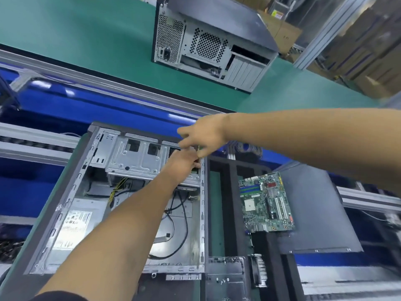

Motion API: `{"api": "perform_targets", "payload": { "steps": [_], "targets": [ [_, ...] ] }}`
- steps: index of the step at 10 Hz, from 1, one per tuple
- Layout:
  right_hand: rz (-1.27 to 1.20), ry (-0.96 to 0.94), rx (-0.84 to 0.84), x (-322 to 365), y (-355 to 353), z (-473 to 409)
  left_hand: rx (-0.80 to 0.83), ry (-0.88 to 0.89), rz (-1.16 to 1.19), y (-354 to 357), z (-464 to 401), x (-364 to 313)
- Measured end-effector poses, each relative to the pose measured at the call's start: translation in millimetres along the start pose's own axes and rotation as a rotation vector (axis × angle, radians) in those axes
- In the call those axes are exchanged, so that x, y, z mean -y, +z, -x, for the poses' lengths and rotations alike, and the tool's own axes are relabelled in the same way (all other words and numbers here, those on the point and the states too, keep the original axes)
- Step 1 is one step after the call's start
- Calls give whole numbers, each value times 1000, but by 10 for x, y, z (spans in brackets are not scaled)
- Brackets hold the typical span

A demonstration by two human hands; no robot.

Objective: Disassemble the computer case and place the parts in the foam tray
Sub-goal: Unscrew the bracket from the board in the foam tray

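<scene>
Left hand grip: your left hand (184,161) is reaching into the far right corner of the open computer case (121,198), and its fingers are curling round something small at the case's right wall; the part itself is hidden behind your knuckles, so what you are pinching cannot be told.
Right hand grip: your right hand (204,133) is hovering just above the left one with fingers loosely spread and pointing down; it is blurred, and whether a fingertip is touching the part cannot be told.
Risk at the grip: you are working blind in a tight corner beside the drive cage (134,157), so a hard pull is likely to snag the part on the sheet-metal edge or scrape your fingers.
Risk from the cables: black cables (184,216) and a yellow-and-black bundle (117,190) are lying loose inside the case; if one is attached to what you are lifting, it is going to tug back.
Risk at the tray: the motherboard (267,203) is already lying in the foam tray (225,183) just right of the case, so a swinging part is liable to strike it.
Case, look: it is lying on its side, panel off, bare grey steel, with the power supply (73,227) sitting at its left and the board bay showing empty.
Further off: a second case (208,42) is standing on the green surface beyond.
</scene>
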State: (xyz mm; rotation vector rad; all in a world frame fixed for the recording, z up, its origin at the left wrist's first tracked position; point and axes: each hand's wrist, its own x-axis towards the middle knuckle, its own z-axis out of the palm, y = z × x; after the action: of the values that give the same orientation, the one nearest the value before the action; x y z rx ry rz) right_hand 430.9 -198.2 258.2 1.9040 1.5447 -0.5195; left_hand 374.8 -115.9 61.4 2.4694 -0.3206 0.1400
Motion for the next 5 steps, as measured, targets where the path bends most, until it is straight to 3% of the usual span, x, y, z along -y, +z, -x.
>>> {"api": "perform_targets", "payload": {
  "steps": [1, 2, 3, 4, 5],
  "targets": [
    [-603, 509, -299, 52, 61, -30, 27, 179, -236, 30, -71, 0],
    [-1253, 863, -191, 26, 55, 85, 36, 32, -71, -74, -43, -56],
    [-993, 790, -65, 39, 58, 128, 45, 36, -87, -18, -47, -26],
    [-515, 371, -119, 53, 84, 49, 46, 48, -46, 25, -64, -33],
    [6, -119, -2, -56, 58, 51, -19, -81, 258, 17, -45, -70]
  ]
}}
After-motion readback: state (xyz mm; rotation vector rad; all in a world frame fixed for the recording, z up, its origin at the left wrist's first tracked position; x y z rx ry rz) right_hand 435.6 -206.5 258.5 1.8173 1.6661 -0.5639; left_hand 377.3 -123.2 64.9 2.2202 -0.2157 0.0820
